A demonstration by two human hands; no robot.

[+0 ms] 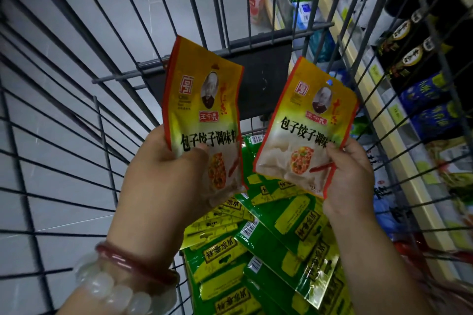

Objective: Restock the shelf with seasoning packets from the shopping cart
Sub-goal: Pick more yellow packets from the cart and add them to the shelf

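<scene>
Up above the shopping cart (76,100), the left hand (163,174) grips one yellow packet (202,110) and the right hand (350,176) pinches another yellow packet (304,130). Green packets (268,243) lie piled in the cart's near corner.

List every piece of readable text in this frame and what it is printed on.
"包子饺子调味料": packet in the left hand, last character partly cut by the edge.
"包子饺子调味": packet in the right hand, rest hidden by the thumb.
"王守义": red box on both packets.
Green packets in the cart, shelf goods: too blurred to read.
</scene>
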